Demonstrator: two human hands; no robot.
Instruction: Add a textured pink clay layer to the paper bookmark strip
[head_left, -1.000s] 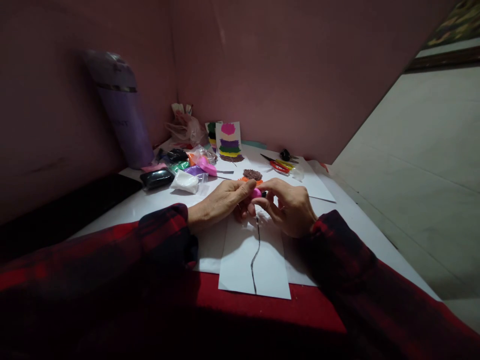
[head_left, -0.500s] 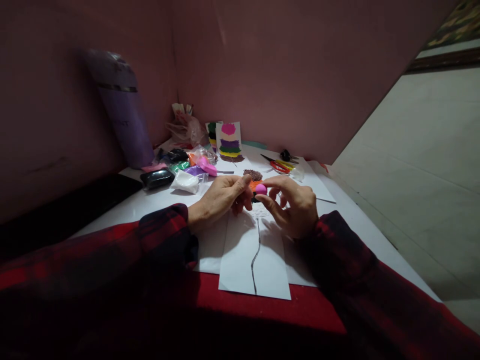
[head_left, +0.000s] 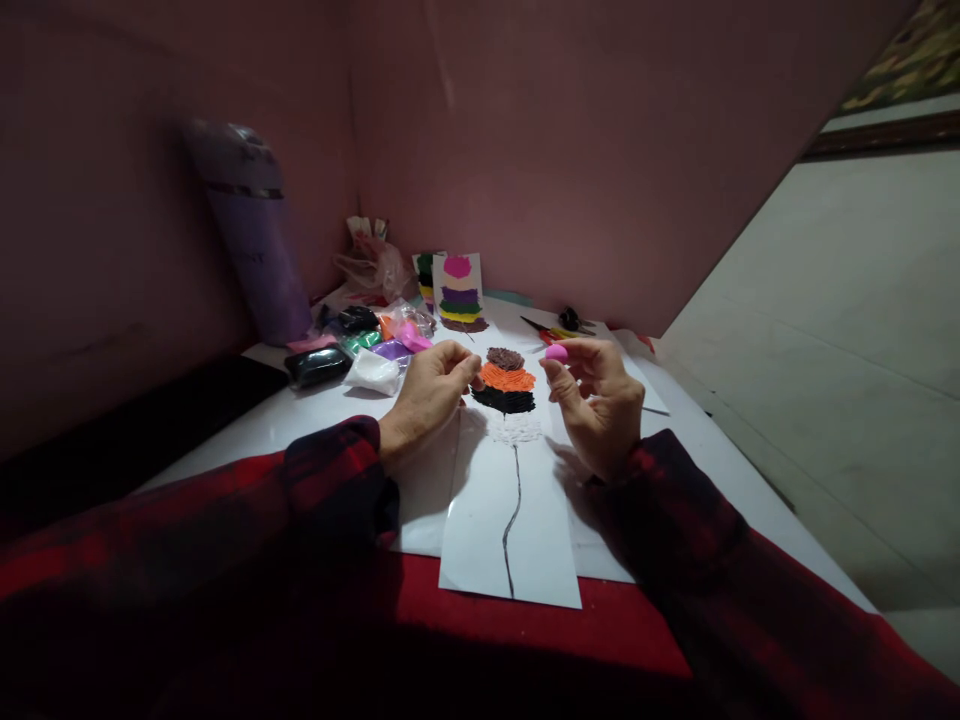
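Observation:
A small pink ball of modelling clay (head_left: 556,353) is pinched between the thumb and forefinger of my right hand (head_left: 600,400). My left hand (head_left: 426,398) is closed in a pinch beside the paper, and whatever its fingertips may hold cannot be made out. Between the hands lies a white sheet of paper (head_left: 480,540). On it are textured bands of clay: a brown one (head_left: 505,357) at the top, then an orange one (head_left: 508,377), a black one (head_left: 504,400) and a white one (head_left: 516,430). A wavy dark line (head_left: 514,510) runs down from them.
Bags of coloured clay, including a white pack (head_left: 373,371) and a black pack (head_left: 318,366), lie at left. Behind stand a purple bottle (head_left: 259,250) and a card with coloured bands (head_left: 459,290). Scissors (head_left: 551,328) lie beyond my right hand, near the pink wall (head_left: 570,180).
My hands have moved apart. The right one has gone right and up with the pink clay, the left one slightly left, uncovering the orange and black bands.

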